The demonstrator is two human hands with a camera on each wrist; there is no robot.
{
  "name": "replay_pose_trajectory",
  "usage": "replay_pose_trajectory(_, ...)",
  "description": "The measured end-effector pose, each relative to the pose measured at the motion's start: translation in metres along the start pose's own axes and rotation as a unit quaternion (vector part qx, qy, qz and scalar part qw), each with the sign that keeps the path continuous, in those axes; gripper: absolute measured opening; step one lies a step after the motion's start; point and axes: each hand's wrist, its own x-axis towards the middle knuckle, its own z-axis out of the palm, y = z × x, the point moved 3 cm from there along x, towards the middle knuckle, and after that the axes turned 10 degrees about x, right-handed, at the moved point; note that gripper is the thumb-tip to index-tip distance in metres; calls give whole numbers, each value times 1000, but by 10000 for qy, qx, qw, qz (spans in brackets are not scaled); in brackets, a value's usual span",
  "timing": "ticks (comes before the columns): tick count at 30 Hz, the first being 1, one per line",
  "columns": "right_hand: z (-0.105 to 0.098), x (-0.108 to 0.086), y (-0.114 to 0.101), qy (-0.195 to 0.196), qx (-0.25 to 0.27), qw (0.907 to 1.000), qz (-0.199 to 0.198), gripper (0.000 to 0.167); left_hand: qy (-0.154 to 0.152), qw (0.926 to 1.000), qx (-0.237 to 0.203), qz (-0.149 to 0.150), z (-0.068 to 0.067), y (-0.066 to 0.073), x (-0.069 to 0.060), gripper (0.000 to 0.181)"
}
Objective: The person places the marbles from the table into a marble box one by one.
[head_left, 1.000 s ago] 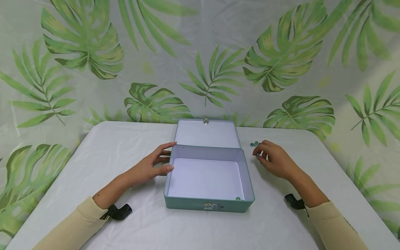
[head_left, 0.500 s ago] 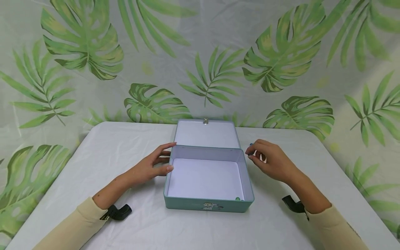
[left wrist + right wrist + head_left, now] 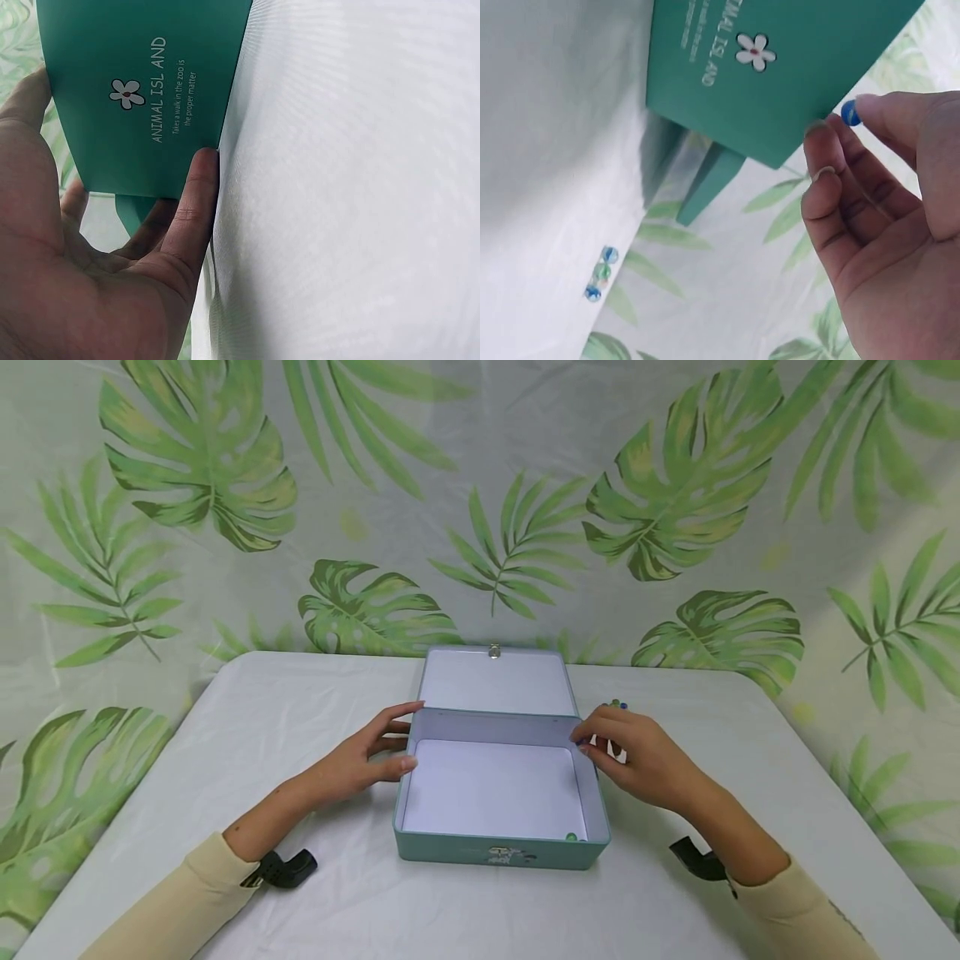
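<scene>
A green tin box (image 3: 504, 852) stands on the table with its pale lid (image 3: 497, 681) laid back. My left hand (image 3: 363, 756) rests against the box's left wall, fingers spread; the left wrist view has the fingertips touching the printed side. Over the box's right rim, near the back corner, is my right hand (image 3: 641, 756). Thumb and fingertips pinch a blue marble (image 3: 850, 113), clearest in the right wrist view. Inside the box, a green marble (image 3: 572, 837) lies in the front right corner, with a second small thing beside it mostly hidden by the front wall.
A small cluster of blue and green marbles (image 3: 603, 271) lies on the table behind my right hand. A white cloth (image 3: 330, 893) covers the tabletop. A leaf-printed curtain (image 3: 525, 485) hangs right behind it. Black wrist cameras (image 3: 285, 868) stick out beneath both forearms.
My right hand has moved left with the blue marble, from beside the cluster on the table to over the box's right rim. My left hand has stayed in place.
</scene>
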Motion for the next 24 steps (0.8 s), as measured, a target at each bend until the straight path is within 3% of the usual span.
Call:
replay_pose_trajectory(16, 6, 0, -7, -218, 123, 9997, -41, 30, -2, 10000, -12, -14, -1, 1, -2, 79)
replay_pose_trajectory(24, 1, 0, 1, 82, 48, 9999, -82, 31, -18, 10000, 10, -8, 0, 2, -2, 79)
